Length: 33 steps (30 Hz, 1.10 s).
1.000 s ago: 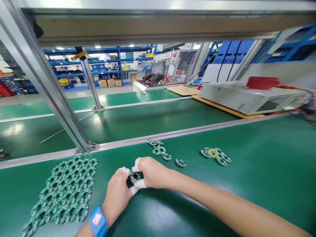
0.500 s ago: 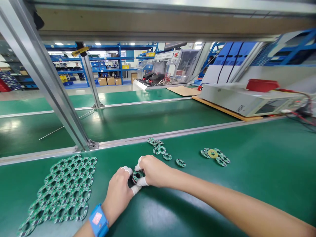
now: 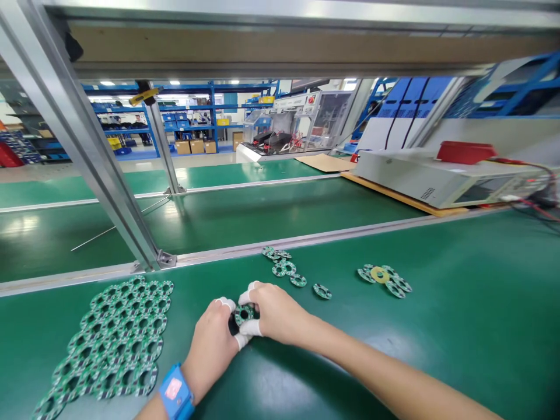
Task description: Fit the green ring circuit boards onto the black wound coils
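Observation:
Between my two hands is a ring-shaped green circuit board (image 3: 244,315) with a dark centre hole, held just above the green bench. My right hand (image 3: 277,313) pinches it from the right, with white finger cots on its thumb and fingertip. From the left, my left hand (image 3: 210,331), also in white cots, curls around the same board. Something dark shows at the board's left side; its shape is mostly hidden by the fingers. A blue wrist strap (image 3: 176,392) sits on my left wrist.
Many ring boards (image 3: 118,335) lie in rows at left. Several loose ring boards (image 3: 284,268) lie beyond my hands; another cluster, with a yellow ring (image 3: 380,275), is farther right. A metal post (image 3: 102,169) rises at left, and a grey instrument (image 3: 406,175) stands at back right.
The view has tilted slightly, so the scene sits a little lower. My hands keep hold of the ring board, with the right fingers shifted slightly on it.

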### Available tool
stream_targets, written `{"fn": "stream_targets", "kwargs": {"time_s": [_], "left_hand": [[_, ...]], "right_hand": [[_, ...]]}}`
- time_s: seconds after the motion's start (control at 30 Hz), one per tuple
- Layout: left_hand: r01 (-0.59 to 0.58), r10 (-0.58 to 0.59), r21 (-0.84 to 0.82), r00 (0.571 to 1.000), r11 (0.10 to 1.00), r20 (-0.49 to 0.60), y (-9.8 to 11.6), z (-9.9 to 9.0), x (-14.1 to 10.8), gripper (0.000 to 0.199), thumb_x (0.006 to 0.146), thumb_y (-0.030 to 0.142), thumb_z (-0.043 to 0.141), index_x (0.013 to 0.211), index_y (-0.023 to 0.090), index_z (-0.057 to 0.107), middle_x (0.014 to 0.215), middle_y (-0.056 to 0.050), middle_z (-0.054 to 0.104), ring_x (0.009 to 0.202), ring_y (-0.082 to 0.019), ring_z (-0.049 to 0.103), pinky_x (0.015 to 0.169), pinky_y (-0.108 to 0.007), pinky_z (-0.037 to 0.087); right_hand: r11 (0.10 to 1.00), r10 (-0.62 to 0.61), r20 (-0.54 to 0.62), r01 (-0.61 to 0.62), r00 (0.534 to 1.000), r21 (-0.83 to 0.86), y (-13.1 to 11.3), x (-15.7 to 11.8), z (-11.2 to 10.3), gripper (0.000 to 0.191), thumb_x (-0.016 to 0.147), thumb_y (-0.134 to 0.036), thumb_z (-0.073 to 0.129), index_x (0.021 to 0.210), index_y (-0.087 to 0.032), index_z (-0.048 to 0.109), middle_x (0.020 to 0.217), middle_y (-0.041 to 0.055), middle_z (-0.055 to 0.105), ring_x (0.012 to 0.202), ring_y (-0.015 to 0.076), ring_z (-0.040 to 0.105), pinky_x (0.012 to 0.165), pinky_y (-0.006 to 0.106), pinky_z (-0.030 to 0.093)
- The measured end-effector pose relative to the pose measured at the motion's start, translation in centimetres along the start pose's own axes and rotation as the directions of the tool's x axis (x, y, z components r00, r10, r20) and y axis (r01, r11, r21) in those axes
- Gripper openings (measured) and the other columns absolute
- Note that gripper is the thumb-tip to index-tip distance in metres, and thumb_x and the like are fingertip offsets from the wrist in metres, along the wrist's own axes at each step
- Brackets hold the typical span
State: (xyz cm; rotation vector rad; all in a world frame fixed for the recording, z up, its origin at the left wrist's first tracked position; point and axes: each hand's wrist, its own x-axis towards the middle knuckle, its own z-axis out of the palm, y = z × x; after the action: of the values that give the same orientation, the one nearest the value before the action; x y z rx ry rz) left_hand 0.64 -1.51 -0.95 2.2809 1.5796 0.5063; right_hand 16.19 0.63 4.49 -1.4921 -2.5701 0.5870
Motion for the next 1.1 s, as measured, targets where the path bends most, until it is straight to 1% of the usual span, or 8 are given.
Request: {"fn": "stream_targets", "kwargs": {"time_s": [0.07, 0.2, 0.43, 0.73, 0.8, 0.9, 1.0, 1.1], "left_hand": [[0.0, 0.0, -0.003, 1.0, 1.0, -0.006, 0.0, 0.1, 0.0, 0.022, 0.072, 0.029, 0.068, 0.085, 0.015, 0.057, 0.087, -0.006, 0.059, 0.083, -0.023, 0.056, 0.072, -0.033, 0.045], [0.025, -0.025, -0.015, 1.0, 1.0, -0.011, 0.1, 0.3, -0.1, 0.021, 0.07, 0.026, 0.07, 0.083, 0.016, 0.057, 0.086, -0.005, 0.06, 0.082, -0.022, 0.056, 0.073, -0.033, 0.045], [0.035, -0.035, 0.001, 0.999, 0.999, -0.009, 0.3, 0.3, 0.0, 0.023, 0.069, 0.029, 0.071, 0.082, 0.016, 0.059, 0.085, -0.006, 0.06, 0.082, -0.023, 0.056, 0.072, -0.034, 0.046], [-0.012, 0.013, -0.022, 0.999, 1.0, 0.036, 0.7, -1.6, -0.4, 0.042, 0.065, 0.031, 0.074, 0.099, 0.012, 0.059, 0.099, -0.011, 0.059, 0.095, -0.029, 0.053, 0.083, -0.043, 0.048], [-0.101, 0.101, 0.006, 0.995, 0.995, -0.023, 0.9, -2.1, -0.8, 0.039, 0.07, 0.016, 0.066, 0.108, 0.013, 0.057, 0.106, -0.011, 0.058, 0.101, -0.026, 0.053, 0.089, -0.04, 0.047], [-0.285, 0.287, 0.118, 0.958, 0.951, -0.003, 1.2, -1.9, -1.3, 0.031, 0.073, -0.002, 0.049, 0.094, 0.016, 0.063, 0.095, -0.007, 0.062, 0.095, -0.022, 0.057, 0.086, -0.034, 0.05], [-0.4, 0.402, 0.23, 0.915, 0.887, 0.038, 1.2, -0.8, -1.6, 0.028, 0.074, -0.004, 0.043, 0.078, 0.014, 0.064, 0.081, -0.009, 0.063, 0.093, -0.025, 0.059, 0.081, -0.035, 0.053], [-0.462, 0.486, 0.319, 0.874, 0.828, 0.006, 0.8, 0.2, -1.8, 0.031, 0.074, -0.005, 0.04, 0.083, 0.01, 0.066, 0.087, -0.013, 0.065, 0.099, -0.028, 0.059, 0.083, -0.038, 0.053]], "right_hand": [[0.971, -0.016, -0.057, 0.029, 0.998, 0.236, 1.3, -0.5, 0.8, 0.035, 0.063, -0.032, 0.074, 0.095, -0.019, 0.068, 0.078, 0.0022, 0.059, 0.069, 0.0171, 0.055, 0.059, 0.024, 0.039], [0.761, 0.013, -0.053, 0.025, 0.998, 0.648, 3.7, -0.8, 2.4, 0.048, 0.065, -0.027, 0.067, 0.111, -0.014, 0.06, 0.092, 0.0065, 0.06, 0.077, 0.0183, 0.057, 0.069, 0.029, 0.046], [0.462, 0.063, 0.161, -0.172, 0.985, 0.87, 4.0, -0.3, 2.8, 0.038, 0.061, -0.02, 0.061, 0.098, -0.014, 0.064, 0.07, -0.0023, 0.055, 0.057, 0.0112, 0.052, 0.061, 0.028, 0.047], [0.643, 0.032, 0.011, -0.029, 0.999, 0.765, 3.6, -0.8, 3.0, 0.039, 0.066, -0.025, 0.065, 0.103, -0.013, 0.064, 0.093, 0.0073, 0.062, 0.084, 0.0206, 0.056, 0.079, 0.037, 0.047], [0.657, 0.022, -0.021, 0.002, 1.0, 0.753, 3.5, -0.9, 3.3, 0.036, 0.068, -0.027, 0.064, 0.102, -0.013, 0.064, 0.093, 0.0081, 0.063, 0.082, 0.0204, 0.056, 0.079, 0.037, 0.048], [0.68, 0.013, -0.069, 0.041, 0.998, 0.732, 3.4, -1.0, 3.5, 0.034, 0.07, -0.022, 0.062, 0.103, -0.014, 0.062, 0.091, 0.0069, 0.063, 0.081, 0.0197, 0.057, 0.076, 0.035, 0.049], [0.741, 0.023, -0.109, 0.057, 0.994, 0.669, 3.2, -1.1, 3.9, 0.034, 0.07, -0.014, 0.059, 0.104, -0.016, 0.062, 0.089, 0.0053, 0.061, 0.079, 0.018, 0.057, 0.073, 0.032, 0.049], [0.789, 0.046, -0.133, 0.046, 0.99, 0.612, 3.0, -1.1, 4.2, 0.035, 0.069, -0.009, 0.057, 0.103, -0.015, 0.062, 0.084, 0.0038, 0.059, 0.075, 0.0164, 0.056, 0.071, 0.029, 0.049]]}}
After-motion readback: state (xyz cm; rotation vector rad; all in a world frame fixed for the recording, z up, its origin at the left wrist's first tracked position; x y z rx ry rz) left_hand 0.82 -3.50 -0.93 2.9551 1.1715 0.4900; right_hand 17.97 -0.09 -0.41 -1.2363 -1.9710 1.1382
